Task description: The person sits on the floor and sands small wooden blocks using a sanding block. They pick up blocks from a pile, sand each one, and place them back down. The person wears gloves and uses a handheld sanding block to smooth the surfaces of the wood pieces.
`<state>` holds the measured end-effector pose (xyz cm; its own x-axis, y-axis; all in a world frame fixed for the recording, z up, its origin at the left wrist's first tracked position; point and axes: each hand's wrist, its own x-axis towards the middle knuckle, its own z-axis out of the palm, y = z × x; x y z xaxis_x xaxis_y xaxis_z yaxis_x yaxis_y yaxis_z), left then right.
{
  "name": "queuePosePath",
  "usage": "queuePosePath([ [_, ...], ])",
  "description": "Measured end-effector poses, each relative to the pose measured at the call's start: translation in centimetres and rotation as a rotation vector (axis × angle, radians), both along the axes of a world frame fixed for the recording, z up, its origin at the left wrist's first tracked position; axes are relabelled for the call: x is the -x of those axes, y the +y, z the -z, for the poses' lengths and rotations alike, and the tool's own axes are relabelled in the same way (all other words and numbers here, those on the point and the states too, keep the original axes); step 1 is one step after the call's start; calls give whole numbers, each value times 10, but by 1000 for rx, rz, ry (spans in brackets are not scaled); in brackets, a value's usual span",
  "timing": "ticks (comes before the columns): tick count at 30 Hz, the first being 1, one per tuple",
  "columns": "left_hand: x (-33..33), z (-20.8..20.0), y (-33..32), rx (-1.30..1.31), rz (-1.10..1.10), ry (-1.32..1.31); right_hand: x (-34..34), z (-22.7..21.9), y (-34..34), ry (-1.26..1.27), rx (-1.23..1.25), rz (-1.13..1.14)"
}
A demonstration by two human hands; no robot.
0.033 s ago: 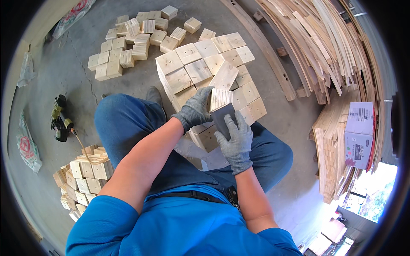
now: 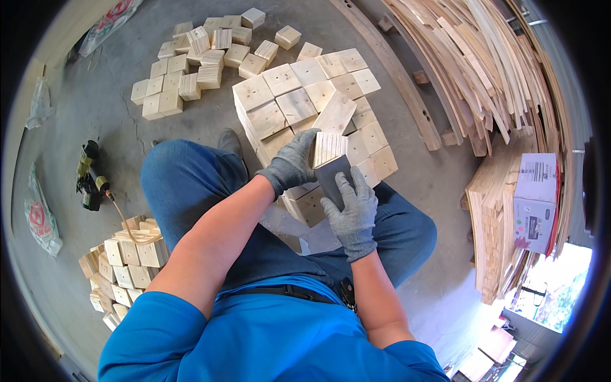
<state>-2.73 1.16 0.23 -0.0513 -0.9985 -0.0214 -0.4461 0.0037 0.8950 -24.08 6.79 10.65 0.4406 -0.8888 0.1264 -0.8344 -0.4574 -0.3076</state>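
My left hand (image 2: 293, 159), in a grey knit glove, is closed on the left side of a wooden block (image 2: 330, 146) whose layered edge faces me. My right hand (image 2: 354, 213), gloved alike, grips a dark grey rectangular sanding block (image 2: 332, 181) that lies against the wooden block's near side. Its fingers stretch over the sanding block's face. Both hands are above a large stack of wooden blocks (image 2: 296, 105) between my knees. One loose wooden block (image 2: 336, 113) rests askew on the stack, just beyond my hands.
More blocks (image 2: 172, 83) lie on the floor at the far left, with another pile (image 2: 137, 254) by my left elbow. A black-and-yellow tool (image 2: 92, 178) with a hose lies left. Long wood strips (image 2: 458, 57), stacked boards (image 2: 493, 210) and a carton (image 2: 534, 200) line the right.
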Motion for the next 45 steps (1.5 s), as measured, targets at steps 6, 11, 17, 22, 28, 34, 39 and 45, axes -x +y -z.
queuePosePath([
  [6, -3, 5, 1, 12, 7, -42, -22, 4, -39, 17, 40, 56],
  [11, -1, 2, 2, 4, -8, 11, -55, 4, -106, 56, 19, 149],
  [17, -2, 2, 1, 34, -11, -22, -50, 4, -91, 3, 28, 124],
  [22, -4, 1, 2, 33, 21, -29, -17, 4, -25, -2, 31, 22],
  [28, -2, -3, 0, 12, 6, 38, 5, 5, 4, -6, 20, 2],
  [34, -3, -5, 1, -26, 0, -20, -16, 7, -41, 4, 73, 39],
  [39, -4, -5, 1, -38, 7, 6, -40, 2, -102, 2, 41, 161],
  [45, -2, -3, 1, -20, -5, 4, -36, 4, -103, 11, 30, 162],
])
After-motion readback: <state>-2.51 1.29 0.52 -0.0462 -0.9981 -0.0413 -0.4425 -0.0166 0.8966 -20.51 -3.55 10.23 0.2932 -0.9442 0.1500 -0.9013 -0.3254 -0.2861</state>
